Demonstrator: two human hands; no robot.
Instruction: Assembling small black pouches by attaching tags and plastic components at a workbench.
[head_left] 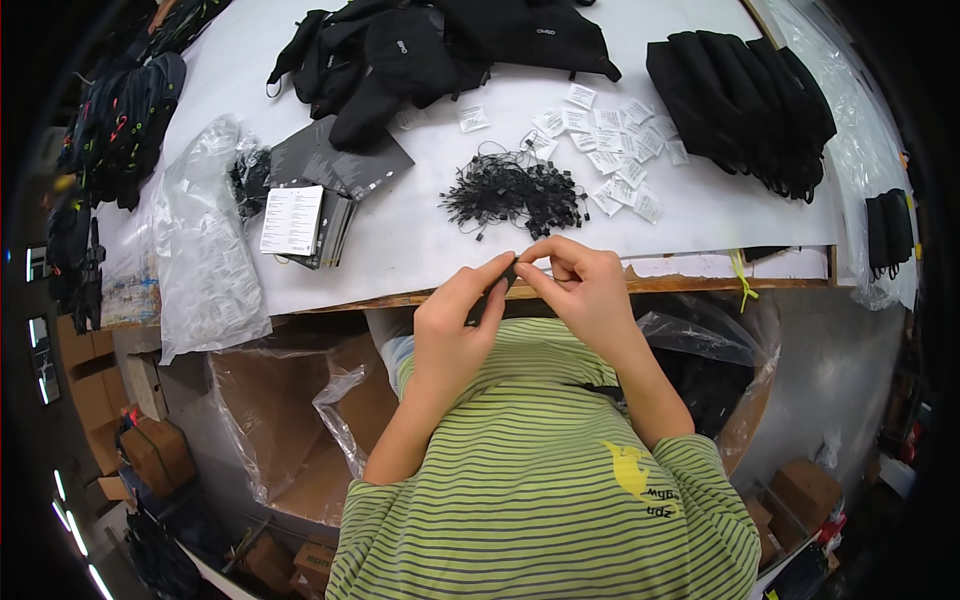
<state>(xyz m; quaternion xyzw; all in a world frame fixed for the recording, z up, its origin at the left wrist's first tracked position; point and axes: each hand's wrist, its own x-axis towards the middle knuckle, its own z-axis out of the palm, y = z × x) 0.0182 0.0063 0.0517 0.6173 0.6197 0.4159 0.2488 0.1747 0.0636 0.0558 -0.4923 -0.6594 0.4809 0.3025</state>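
Observation:
Just over the table's near edge, my left hand (455, 318) and my right hand (588, 290) meet fingertip to fingertip. My left thumb and fingers are closed on a small flat black piece (509, 273), whose exact kind I cannot make out. The right thumb and forefinger pinch at its upper end; whatever else they hold is too small to name. Directly beyond the hands lies a tangled heap of black tag strings (520, 195) with small plastic ends. A stack of dark hang tags with a white printed card (292, 220) on top stands to the left.
Small white labels (610, 140) lie scattered on the white table (400, 235). Black fabric bags (420, 65) are piled at the back, and a folded black stack (740, 110) sits right. A clear plastic bag (205, 240) hangs over the left edge. Plastic-lined cartons (265, 420) stand below.

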